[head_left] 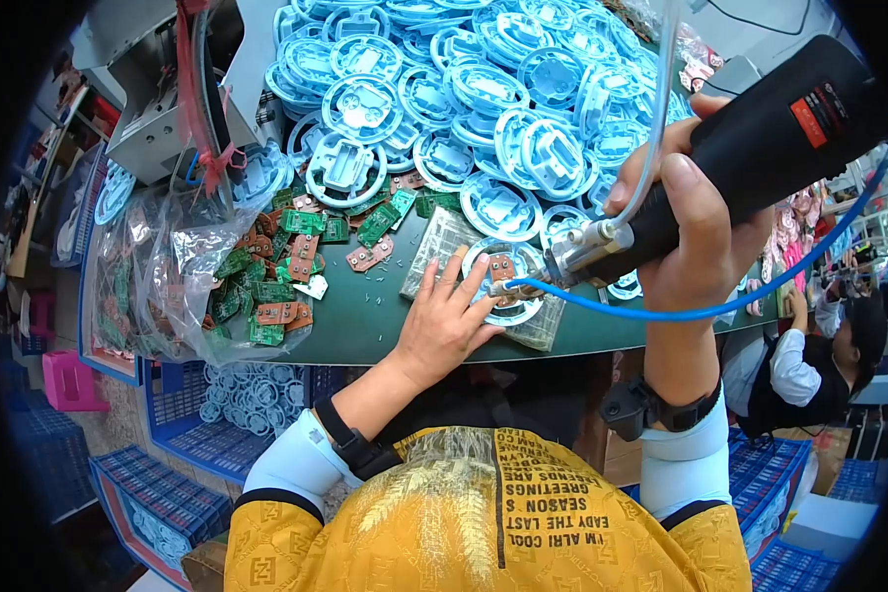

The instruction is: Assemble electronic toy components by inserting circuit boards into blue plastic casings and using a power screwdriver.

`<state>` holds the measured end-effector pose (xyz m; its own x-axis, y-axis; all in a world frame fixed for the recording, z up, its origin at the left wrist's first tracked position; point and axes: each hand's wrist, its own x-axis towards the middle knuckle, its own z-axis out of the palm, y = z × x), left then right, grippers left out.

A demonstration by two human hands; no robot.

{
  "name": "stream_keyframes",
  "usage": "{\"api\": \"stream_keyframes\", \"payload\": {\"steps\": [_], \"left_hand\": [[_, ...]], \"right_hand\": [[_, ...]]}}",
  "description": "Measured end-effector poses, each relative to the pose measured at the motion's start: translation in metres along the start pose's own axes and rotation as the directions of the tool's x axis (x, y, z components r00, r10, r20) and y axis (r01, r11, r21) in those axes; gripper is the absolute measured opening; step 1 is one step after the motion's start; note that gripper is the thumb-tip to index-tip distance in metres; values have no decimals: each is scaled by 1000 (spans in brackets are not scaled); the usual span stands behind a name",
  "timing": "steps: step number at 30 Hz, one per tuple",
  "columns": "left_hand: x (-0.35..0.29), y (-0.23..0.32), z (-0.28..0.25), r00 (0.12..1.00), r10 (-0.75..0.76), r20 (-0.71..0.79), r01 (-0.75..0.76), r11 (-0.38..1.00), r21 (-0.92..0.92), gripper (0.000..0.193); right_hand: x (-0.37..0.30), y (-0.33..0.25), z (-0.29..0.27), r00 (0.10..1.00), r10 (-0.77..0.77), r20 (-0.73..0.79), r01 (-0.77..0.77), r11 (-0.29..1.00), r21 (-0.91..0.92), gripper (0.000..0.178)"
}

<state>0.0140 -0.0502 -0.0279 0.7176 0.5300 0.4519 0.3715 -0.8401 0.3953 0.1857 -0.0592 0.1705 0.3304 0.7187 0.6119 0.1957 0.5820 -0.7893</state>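
Observation:
My right hand [705, 222] is wrapped around a thick black power screwdriver [784, 128], which slants down to the left. A clear tube [664, 99] and a blue hose [651, 315] run to its metal nose. The tip is over a light-blue round plastic housing [515, 320] with a small brown circuit board [501, 265] in it. Fingers spread, my left hand [436, 333] lies flat against the housing's left side. Beneath the housing is a greyish, block-like base [442, 240] on the green tabletop. The exact contact point of the tip is hard to see.
A large heap of light-blue housings [464, 84] fills the back. Green and brown circuit boards [281, 261] spill from a clear plastic bag [173, 247] at left. Behind it stands a metal machine [153, 133]. Blue crates [192, 414] sit below; another person [809, 365] is at right.

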Motion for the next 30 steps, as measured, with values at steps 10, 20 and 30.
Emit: {"api": "stream_keyframes", "payload": {"steps": [10,20,30], "left_hand": [[-5,-2,3,1000,27,-11,-27,1000,10,56],[3,3,-2,1000,12,7,-11,1000,-21,51],[4,2,0,999,29,18,-29,1000,7,57]], "right_hand": [[-15,-10,10,994,72,81,-87,977,196,44],[1,-15,-7,1000,-3,30,4,999,-51,46],[-2,-4,-10,1000,18,-8,-18,1000,-25,46]]}}
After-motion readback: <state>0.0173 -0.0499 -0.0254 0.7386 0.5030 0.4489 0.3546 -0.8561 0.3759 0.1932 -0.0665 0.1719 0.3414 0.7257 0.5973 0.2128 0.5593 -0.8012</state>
